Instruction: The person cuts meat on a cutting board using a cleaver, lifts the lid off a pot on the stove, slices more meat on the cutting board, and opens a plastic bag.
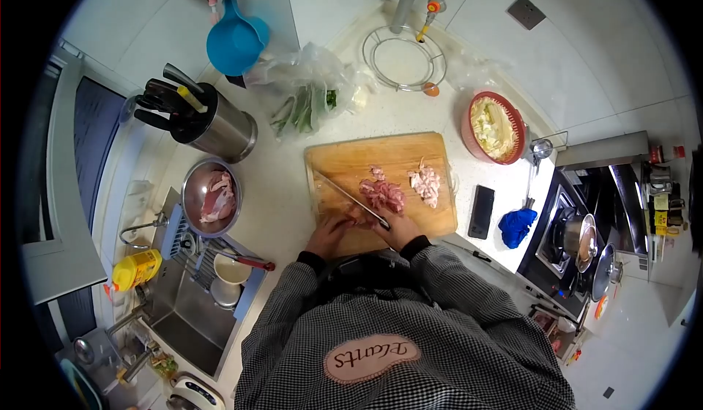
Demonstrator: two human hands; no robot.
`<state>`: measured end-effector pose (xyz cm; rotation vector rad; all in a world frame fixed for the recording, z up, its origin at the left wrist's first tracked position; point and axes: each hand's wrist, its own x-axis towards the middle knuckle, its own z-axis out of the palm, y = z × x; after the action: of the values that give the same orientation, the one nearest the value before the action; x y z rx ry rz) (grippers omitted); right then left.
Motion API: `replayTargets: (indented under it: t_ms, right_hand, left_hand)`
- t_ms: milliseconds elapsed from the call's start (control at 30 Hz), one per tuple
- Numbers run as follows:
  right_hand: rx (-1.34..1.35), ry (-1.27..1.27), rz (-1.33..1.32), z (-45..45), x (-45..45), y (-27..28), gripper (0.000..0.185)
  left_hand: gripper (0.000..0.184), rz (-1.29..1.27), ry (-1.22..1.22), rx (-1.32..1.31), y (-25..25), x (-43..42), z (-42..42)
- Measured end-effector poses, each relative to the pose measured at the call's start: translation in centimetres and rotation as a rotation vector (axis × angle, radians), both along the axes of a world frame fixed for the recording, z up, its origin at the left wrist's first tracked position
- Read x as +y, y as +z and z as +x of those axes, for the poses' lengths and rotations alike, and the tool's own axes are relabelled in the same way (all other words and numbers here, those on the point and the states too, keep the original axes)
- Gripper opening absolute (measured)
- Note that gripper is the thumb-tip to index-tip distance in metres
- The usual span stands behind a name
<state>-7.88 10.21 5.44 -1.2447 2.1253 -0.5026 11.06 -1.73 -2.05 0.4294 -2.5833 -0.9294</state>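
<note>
A kitchen knife [351,197] is in my right hand [400,230], closed around its dark handle. Its blade slants to the far left across a wooden cutting board [395,146]. My left hand [329,236] is at the board's near edge, its fingers curled onto a piece of raw meat [356,215] beside the blade. Just beyond the knife lies a heap of sliced red meat [383,195]. Farther right on the board sits a separate pile of paler, fatty pieces [425,184].
Left of the board, a metal bowl [189,198] holds raw meat near a knife block [238,133] and the sink [179,329]. Plastic-bagged greens [296,110] lie behind. On the right are a red basket [469,133], a phone [481,212], a blue bundle [517,227] and a stove [545,252].
</note>
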Motion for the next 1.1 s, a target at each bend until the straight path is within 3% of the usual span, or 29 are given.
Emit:
replayTargets:
  t_ms: [133,400,467,600,733,833,933,1000,1100]
  right_hand:
    - [-0.062,0.061,0.068,0.1,1.9,1.3,0.034]
    - [-0.063,0.097,0.15,1.6,2.1,-2.1,0.04]
    - [-0.023,0.089,0.044,2.6,-0.2,-4.1,0.036]
    - [0.002,0.067,0.128,3.2,-3.7,-3.0,0.033]
    - [0.097,0.066,-0.031,1.2,-2.3,-1.3,0.038]
    - [-0.04,-0.093,-0.009,-0.2,-0.9,-0.6,0.04]
    - [-0.03,-0.071,-0.042,-0.7,0.6,-1.6,0.043]
    - [-0.06,-0.061,-0.017,-0.6,1.5,-2.2,0.044]
    - [-0.008,-0.044,0.064,0.6,2.3,-1.8,0.035]
  left_hand:
    - [0.028,-0.007,-0.041,0.003,0.6,-0.2,0.1]
    - [0.033,-0.065,-0.046,-0.009,-2.5,-0.8,0.2]
    - [0.034,-0.042,-0.042,-0.01,-2.7,-0.7,0.2]
    - [0.031,-0.129,-0.043,0.029,-1.6,-0.9,0.0]
    - [0.028,-0.052,-0.038,0.042,-1.2,-0.8,-0.5]
    - [0.036,-0.013,-0.027,0.006,-1.7,-0.9,-1.4]
    - [0.038,-0.217,-0.005,0.031,-1.8,-1.3,-2.4]
    - [0.038,-0.163,-0.036,0.024,-1.8,-1.6,-1.9]
    - [0.036,-0.133,-0.062,0.012,-2.4,-1.6,-1.4]
